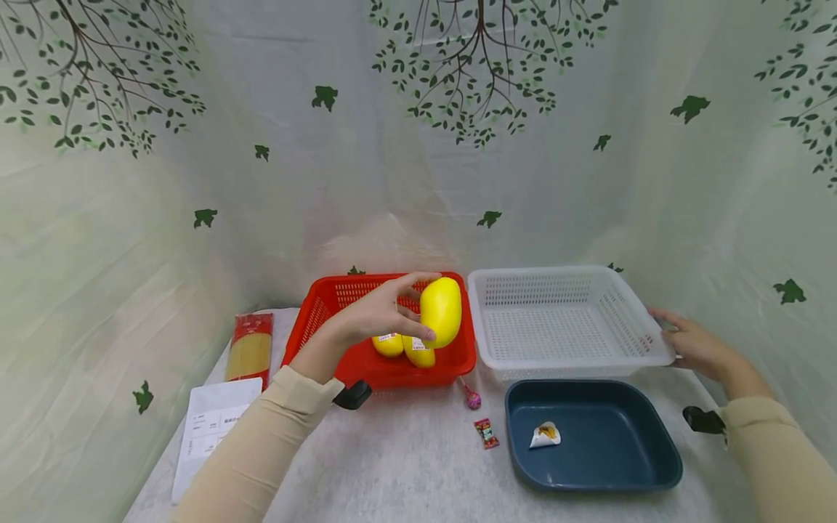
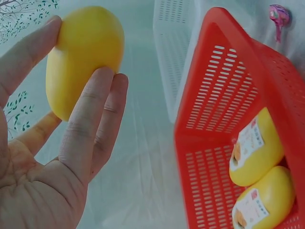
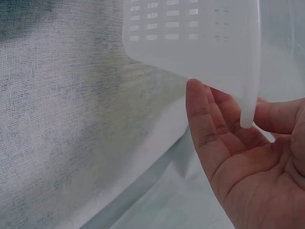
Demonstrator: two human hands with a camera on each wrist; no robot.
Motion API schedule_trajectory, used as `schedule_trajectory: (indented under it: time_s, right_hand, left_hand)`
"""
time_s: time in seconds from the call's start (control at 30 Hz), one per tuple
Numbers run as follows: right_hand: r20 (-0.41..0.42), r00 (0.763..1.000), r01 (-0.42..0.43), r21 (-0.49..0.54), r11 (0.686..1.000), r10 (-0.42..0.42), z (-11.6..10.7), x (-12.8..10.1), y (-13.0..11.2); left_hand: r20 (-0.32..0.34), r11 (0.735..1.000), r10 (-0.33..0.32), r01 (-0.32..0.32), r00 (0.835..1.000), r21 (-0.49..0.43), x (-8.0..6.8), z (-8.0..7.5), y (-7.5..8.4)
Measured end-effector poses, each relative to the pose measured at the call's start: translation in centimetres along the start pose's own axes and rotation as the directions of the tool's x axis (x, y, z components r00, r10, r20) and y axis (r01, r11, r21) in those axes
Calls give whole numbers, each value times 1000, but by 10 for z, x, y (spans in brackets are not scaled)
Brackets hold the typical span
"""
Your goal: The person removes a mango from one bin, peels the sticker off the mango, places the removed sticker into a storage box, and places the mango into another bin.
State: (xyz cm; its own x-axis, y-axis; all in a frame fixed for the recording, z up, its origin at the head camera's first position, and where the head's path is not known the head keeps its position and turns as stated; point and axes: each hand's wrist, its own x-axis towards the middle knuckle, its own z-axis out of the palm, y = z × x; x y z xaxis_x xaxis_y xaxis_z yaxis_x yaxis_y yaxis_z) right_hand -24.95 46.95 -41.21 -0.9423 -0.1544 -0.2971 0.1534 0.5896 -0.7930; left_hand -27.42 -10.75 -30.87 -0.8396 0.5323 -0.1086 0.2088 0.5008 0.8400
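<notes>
Red-wrapped spaghetti pack (image 1: pixel 249 347) lies at the left edge of the table (image 1: pixel 418 465) in the head view, with a white printed sheet (image 1: pixel 208 428) just below it. Right of these sits the red basket (image 1: pixel 340 305), holding two yellow mangoes with labels (image 1: pixel 405 349); in the left wrist view they lie side by side in the lower right. Above the basket's right half, near the middle of the frame, the left hand (image 1: pixel 375 314) grips a third yellow mango (image 1: pixel 441 311), fingers and thumb curled round it, clear of the basket. Below the basket's right corner lie a pink lollipop (image 1: pixel 471 397) and a small red candy wrapper (image 1: pixel 486 433). Further right stands the white basket (image 1: pixel 562 280), and below it the dark blue tray (image 1: pixel 654 465) with a small white wrapper (image 1: pixel 545 434) inside. At the far right, the right hand (image 1: pixel 694 346) rests relaxed against the white basket's rim, its fingers (image 3: pixel 202 119) straight beneath the edge.
</notes>
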Motion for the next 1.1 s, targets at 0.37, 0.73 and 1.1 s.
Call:
schedule_trajectory:
  time_s: [0.37,0.73,1.1]
  right_hand:
    - [-20,1000,-3,-7,1000,2,3,-2,2]
    - [-33,999,12,-25,1000,-13,6,3,-2]
    - [-34,999,8,-6,1000,-8,6,0,4]
  left_hand:
    - [40,999,32,-32,999,-11,31,4,11]
    - [70,999,4,-2,998,-33,63,10,24]
    - [114,998,-34,39,993,-42,99,29,31]
